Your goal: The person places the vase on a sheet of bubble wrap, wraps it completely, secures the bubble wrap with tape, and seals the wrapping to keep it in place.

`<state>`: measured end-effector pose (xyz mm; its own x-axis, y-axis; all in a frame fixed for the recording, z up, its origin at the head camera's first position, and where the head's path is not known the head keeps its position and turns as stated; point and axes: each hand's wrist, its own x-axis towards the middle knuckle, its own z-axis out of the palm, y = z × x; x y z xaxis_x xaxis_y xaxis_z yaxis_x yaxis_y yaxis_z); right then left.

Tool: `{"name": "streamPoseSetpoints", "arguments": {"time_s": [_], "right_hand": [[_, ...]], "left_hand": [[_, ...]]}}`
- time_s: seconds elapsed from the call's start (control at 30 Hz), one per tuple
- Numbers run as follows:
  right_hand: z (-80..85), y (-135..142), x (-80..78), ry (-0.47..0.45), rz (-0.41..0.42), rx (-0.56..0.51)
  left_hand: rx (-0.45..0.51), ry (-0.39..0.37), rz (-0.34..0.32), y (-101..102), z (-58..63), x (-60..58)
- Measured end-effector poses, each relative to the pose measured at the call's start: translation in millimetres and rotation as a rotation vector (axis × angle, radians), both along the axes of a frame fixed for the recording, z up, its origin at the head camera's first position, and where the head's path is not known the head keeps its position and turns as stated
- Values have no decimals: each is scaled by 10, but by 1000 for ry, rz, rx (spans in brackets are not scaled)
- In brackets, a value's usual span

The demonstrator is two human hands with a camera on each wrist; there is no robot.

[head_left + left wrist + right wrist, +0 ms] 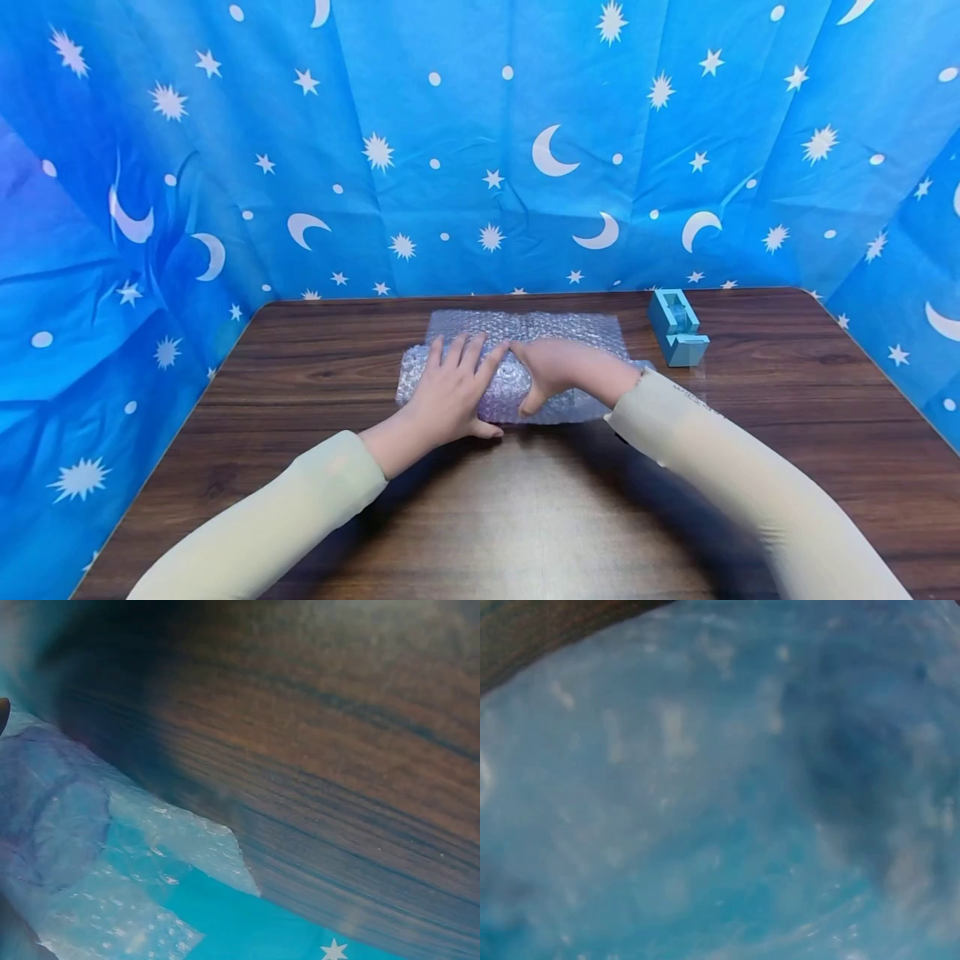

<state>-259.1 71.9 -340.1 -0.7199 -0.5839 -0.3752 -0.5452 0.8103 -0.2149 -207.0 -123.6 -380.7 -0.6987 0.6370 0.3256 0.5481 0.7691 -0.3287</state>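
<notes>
A sheet of clear bubble wrap (600, 329) lies on the table, its near part folded over into a bundle. A purplish round-edged thing (71, 817) shows through the film in the left wrist view; its kind is hidden by the wrap. My left hand (450, 392) rests on the left part of the bundle, fingers spread and straight over the top, thumb at the near side. On the right, my right hand (558, 367) grips the bundle with bent fingers at the top and the thumb lower down. Bubble wrap fills most of the right wrist view, blurred.
A light blue tape dispenser (677, 327) stands right of the bubble wrap, with a clear strip of tape (697, 382) at its front. The dark wooden table (315, 358) ends at a blue cloth (465, 200) with white stars and moons.
</notes>
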Motion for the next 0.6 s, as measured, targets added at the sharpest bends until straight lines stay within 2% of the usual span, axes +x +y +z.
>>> {"name": "streamPoseSetpoints", "arguments": {"time_s": [0.17,0.47,0.6], "right_hand": [[16,-12,-55,-9,27,21],[45,-26,-182,-119,12,41],[59,-22,-257,-131,31,58]], "left_hand": [[18,4,7,16,-8,-37],[-14,54,-54,19,-53,-75],[28,4,-62,36,-51,-118]]}}
